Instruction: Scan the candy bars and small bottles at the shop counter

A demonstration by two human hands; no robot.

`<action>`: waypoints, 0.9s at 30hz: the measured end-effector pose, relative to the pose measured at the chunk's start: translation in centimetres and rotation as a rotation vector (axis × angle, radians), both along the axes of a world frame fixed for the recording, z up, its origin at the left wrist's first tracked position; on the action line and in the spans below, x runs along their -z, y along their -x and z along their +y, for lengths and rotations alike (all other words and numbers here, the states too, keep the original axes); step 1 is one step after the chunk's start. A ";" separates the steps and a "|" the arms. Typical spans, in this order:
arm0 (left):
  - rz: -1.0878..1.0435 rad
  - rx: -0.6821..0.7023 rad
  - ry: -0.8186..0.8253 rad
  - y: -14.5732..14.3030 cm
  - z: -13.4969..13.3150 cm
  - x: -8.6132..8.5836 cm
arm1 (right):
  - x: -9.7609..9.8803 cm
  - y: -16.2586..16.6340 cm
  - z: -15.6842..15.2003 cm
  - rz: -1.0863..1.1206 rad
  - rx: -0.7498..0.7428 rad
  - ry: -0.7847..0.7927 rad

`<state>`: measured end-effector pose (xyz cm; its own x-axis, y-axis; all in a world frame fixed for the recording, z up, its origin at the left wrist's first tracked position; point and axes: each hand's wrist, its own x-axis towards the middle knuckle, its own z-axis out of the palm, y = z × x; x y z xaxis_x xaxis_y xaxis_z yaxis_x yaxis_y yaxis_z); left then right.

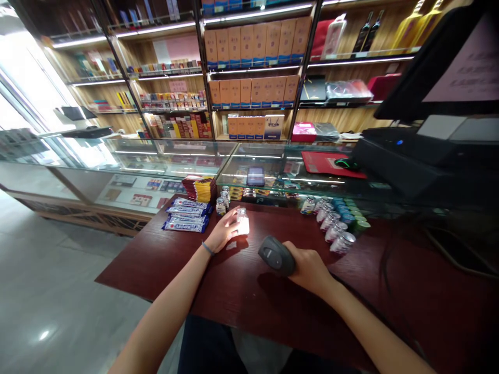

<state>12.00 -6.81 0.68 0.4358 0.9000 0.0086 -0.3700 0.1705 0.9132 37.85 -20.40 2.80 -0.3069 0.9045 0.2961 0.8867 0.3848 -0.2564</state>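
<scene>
Gripping small clear bottle with left hand: curled round its left side, closed loosely, far side of the grip hidden. Standing upright on dark red table, lit bright white. Cannot tell whether lifted or resting.

Holding barcode scanner in right hand: full wrap round the handle, head sticking out at 10 o'clock, aimed toward the bottle. Sitting just beside the bottle, at its 4 o'clock, not touching.

Around the bottle:
- 11 o'clock, near: cluster of small bottles, upright.
- 9 o'clock, near: blue packets, laid flat, overlapping in tiers.
- 11 o'clock, further back: stack of red-yellow packs at the table's far edge.
- 3 o'clock, well apart: row of bottles, seemingly on their sides, running 11 to 5 o'clock; green and blue caps just beside it on the right.

Behind the table:
- glass counter, with phone lying flat at 12 o'clock from the bottle.
- 2 o'clock: red mouse pad with mouse on it.
- 3 o'clock of the pad: black till terminal, screen tilted above.
- back wall: lit shelves packed with tan boxes; drink bottles at upper right, labels too blurred to read.
</scene>
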 end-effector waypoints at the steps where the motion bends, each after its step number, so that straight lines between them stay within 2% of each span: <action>1: 0.008 -0.004 0.005 0.0 -0.1 -0.1 | -0.1 0.0 0.0 0.020 0.003 -0.006; 7: -0.124 0.045 0.085 0.6 -0.4 -0.8 | -0.5 -0.2 -0.1 0.079 0.006 -0.064; 12: -0.204 0.087 0.154 0.9 0.0 -0.5 | -0.4 -0.5 0.1 0.098 0.007 -0.114; 15: -0.139 0.043 0.192 0.7 0.2 -0.1 | -0.3 -0.7 0.2 0.109 0.014 -0.175; 19: -0.177 -0.009 0.231 0.1 0.4 0.2 | -0.7 -1.2 0.3 0.121 0.050 -0.272; 22: -0.158 -0.039 0.159 -0.6 0.3 -0.1 | -1.6 -2.0 0.4 0.123 0.131 -0.304; 27: 0.045 -0.062 -0.041 -3.2 0.1 -0.9 | -3.8 -4.0 0.3 0.231 0.319 -0.212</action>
